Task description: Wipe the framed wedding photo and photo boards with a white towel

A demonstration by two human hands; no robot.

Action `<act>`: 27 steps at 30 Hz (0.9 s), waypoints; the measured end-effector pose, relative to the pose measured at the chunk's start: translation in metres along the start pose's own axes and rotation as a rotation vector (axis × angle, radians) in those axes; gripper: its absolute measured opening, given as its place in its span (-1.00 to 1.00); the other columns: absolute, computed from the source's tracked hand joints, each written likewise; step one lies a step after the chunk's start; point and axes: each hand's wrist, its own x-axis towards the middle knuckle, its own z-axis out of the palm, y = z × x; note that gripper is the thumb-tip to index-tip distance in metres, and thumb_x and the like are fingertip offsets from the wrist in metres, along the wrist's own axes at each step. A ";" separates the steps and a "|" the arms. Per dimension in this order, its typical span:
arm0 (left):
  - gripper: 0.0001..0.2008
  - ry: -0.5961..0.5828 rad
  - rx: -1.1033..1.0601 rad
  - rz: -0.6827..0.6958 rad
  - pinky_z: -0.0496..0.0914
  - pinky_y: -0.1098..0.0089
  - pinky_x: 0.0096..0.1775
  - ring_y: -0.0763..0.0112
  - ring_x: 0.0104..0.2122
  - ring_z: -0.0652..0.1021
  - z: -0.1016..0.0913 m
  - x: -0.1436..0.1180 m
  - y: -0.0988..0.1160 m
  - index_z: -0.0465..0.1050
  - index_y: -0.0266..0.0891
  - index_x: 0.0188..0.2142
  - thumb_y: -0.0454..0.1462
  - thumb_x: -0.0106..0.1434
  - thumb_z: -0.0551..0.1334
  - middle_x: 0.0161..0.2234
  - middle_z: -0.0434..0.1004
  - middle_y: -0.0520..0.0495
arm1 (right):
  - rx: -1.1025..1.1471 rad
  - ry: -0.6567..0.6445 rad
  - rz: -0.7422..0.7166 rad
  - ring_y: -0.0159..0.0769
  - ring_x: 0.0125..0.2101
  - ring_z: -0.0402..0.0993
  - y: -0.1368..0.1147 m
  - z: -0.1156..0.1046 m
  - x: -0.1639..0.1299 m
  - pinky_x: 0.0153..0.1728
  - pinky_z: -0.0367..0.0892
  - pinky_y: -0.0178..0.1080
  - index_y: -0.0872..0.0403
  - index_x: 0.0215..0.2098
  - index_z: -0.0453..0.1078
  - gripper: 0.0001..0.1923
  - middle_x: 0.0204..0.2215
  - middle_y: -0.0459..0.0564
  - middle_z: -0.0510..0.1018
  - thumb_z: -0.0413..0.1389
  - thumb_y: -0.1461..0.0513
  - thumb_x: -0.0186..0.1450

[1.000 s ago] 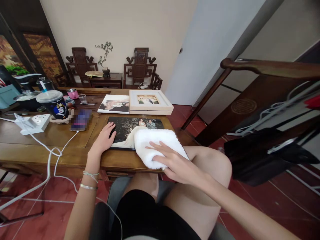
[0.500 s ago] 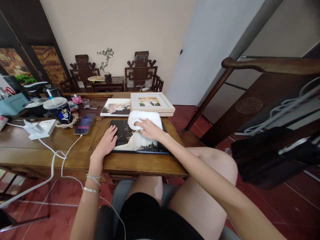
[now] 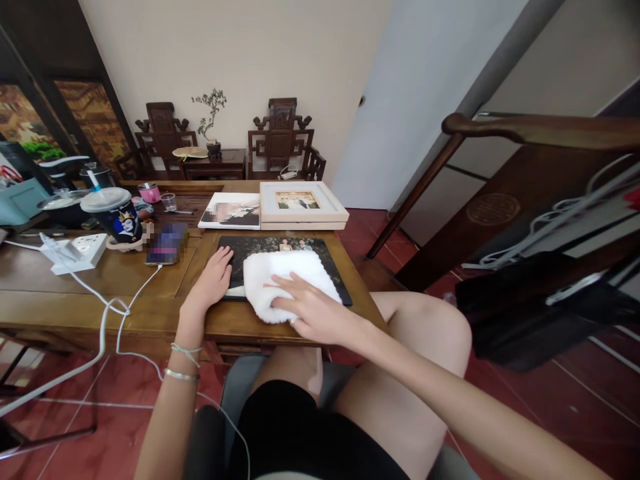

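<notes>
White towel (image 3: 287, 280) spread under the right hand (image 3: 310, 310), and that hand lies flat and open on top of it, fingers stretched wide, pressing the cloth down onto the dark photo panel (image 3: 300, 250) at the near edge of the wooden table (image 3: 100, 287). The towel covers most of the panel's lower half; only the top strip and the right border of the picture show past it. Over on the other side, the left hand (image 3: 213, 280) rests palm down with its fingers loosely spread on the panel's left edge, touching it, gripping nothing. Two bracelets sit on that wrist. Just beyond the panel lie a flat photo print (image 3: 231, 210) and, beside it to the right, a pale framed picture (image 3: 300, 202), the two touching side by side. Further left on the table stand a lidded cup with a straw (image 3: 113, 212), a phone (image 3: 165, 243) on a white cable, and a white power strip (image 3: 75, 250). The person is seated, knees just under the table's edge.
</notes>
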 end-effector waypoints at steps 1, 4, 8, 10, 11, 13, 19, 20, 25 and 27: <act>-0.49 0.000 0.004 -0.001 0.01 0.07 0.34 0.19 0.34 0.14 0.000 0.000 0.000 0.25 -0.39 0.24 -0.24 0.37 -0.08 0.33 0.15 -0.28 | -0.004 0.009 0.013 0.01 0.29 0.13 0.008 0.000 0.008 0.26 0.02 0.19 0.11 0.03 0.41 -0.44 0.21 0.23 0.36 -0.04 0.48 0.09; -0.49 -0.001 0.014 -0.002 0.02 0.07 0.33 0.19 0.34 0.14 -0.002 0.000 0.002 0.25 -0.38 0.23 -0.23 0.37 -0.08 0.32 0.16 -0.28 | -0.041 0.034 0.063 0.01 0.25 0.19 0.039 0.001 0.039 0.22 0.07 0.16 0.12 0.09 0.37 -0.43 0.13 0.25 0.43 -0.04 0.47 0.12; -0.49 -0.016 0.024 0.001 0.02 0.10 0.34 0.20 0.34 0.14 -0.005 0.000 0.002 0.25 -0.38 0.24 -0.22 0.38 -0.08 0.32 0.16 -0.28 | -0.081 0.062 0.155 0.04 0.13 0.31 0.071 0.000 0.081 0.10 0.19 0.09 0.14 0.13 0.34 -0.46 0.04 0.27 0.46 -0.06 0.44 0.19; -0.49 -0.017 0.024 0.002 0.02 0.09 0.34 0.21 0.34 0.14 -0.005 0.000 0.003 0.25 -0.37 0.24 -0.22 0.38 -0.08 0.33 0.16 -0.27 | -0.106 0.060 0.200 0.06 0.07 0.35 0.075 -0.001 0.093 0.06 0.21 0.08 0.16 0.14 0.33 -0.48 -0.02 0.29 0.48 -0.08 0.43 0.22; -0.49 -0.016 0.025 0.003 0.02 0.09 0.33 0.21 0.34 0.14 -0.005 0.000 0.003 0.25 -0.37 0.24 -0.22 0.38 -0.08 0.33 0.16 -0.27 | -0.121 0.056 0.213 0.07 0.06 0.35 0.073 -0.001 0.096 0.04 0.21 0.08 0.17 0.14 0.33 -0.49 -0.04 0.30 0.48 -0.08 0.43 0.23; -0.49 -0.014 0.030 0.004 0.02 0.07 0.33 0.20 0.34 0.15 -0.005 0.000 0.002 0.25 -0.39 0.24 -0.23 0.37 -0.08 0.32 0.16 -0.29 | -0.143 0.050 0.212 0.10 0.06 0.34 0.062 0.000 0.093 0.04 0.22 0.11 0.20 0.13 0.34 -0.51 -0.05 0.33 0.48 -0.08 0.43 0.24; -0.51 -0.004 0.016 0.018 0.03 0.06 0.33 0.20 0.34 0.16 -0.002 0.000 -0.001 0.26 -0.33 0.23 -0.23 0.38 -0.07 0.32 0.17 -0.25 | -0.094 0.034 0.078 0.09 0.27 0.11 0.002 0.005 0.038 0.22 0.03 0.23 0.13 0.08 0.38 -0.47 0.20 0.24 0.34 -0.04 0.48 0.16; -0.51 -0.001 0.011 0.019 0.03 0.06 0.33 0.20 0.34 0.15 -0.002 0.000 -0.002 0.26 -0.33 0.23 -0.23 0.38 -0.07 0.32 0.17 -0.24 | -0.079 0.022 0.056 0.09 0.29 0.09 -0.007 0.005 0.026 0.23 0.01 0.24 0.13 0.06 0.40 -0.46 0.22 0.23 0.33 -0.04 0.48 0.14; -0.51 -0.002 -0.001 0.011 0.02 0.05 0.33 0.20 0.34 0.14 -0.002 0.000 -0.001 0.26 -0.35 0.23 -0.23 0.38 -0.07 0.32 0.18 -0.27 | -0.003 0.026 0.066 0.01 0.30 0.10 -0.008 0.000 -0.025 0.27 0.03 0.20 0.09 -0.06 0.46 -0.45 0.24 0.15 0.34 -0.04 0.51 0.03; -0.51 -0.004 -0.001 0.008 0.02 0.04 0.33 0.19 0.34 0.14 -0.001 0.000 0.000 0.27 -0.37 0.23 -0.24 0.38 -0.07 0.32 0.17 -0.28 | -0.021 0.068 0.141 -0.01 0.29 0.14 0.008 -0.001 -0.038 0.27 0.05 0.18 0.09 -0.08 0.47 -0.45 0.22 0.18 0.36 -0.05 0.50 0.02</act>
